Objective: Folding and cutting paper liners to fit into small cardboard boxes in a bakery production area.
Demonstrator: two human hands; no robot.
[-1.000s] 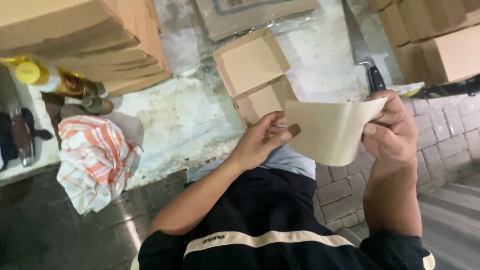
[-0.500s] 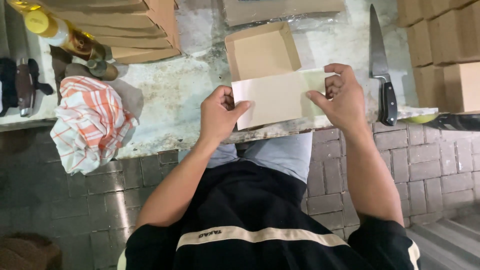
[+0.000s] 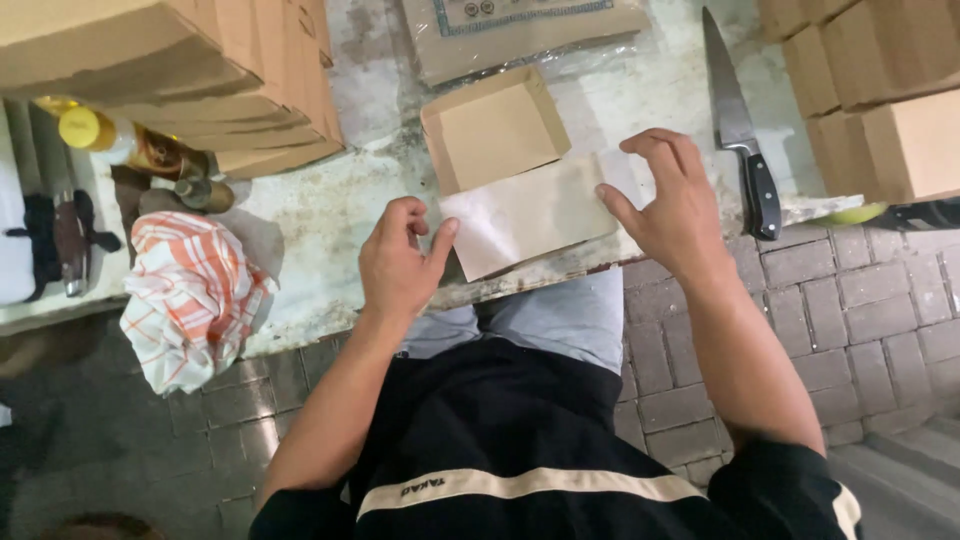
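The flat cardboard sheet (image 3: 528, 215) lies at the desk (image 3: 330, 215) edge, just before an open box (image 3: 495, 130). Left hand (image 3: 398, 265) pinches its corner; right hand (image 3: 672, 205), fingers spread, presses its side. Best keep edges square, well clear of the knife (image 3: 740, 125).
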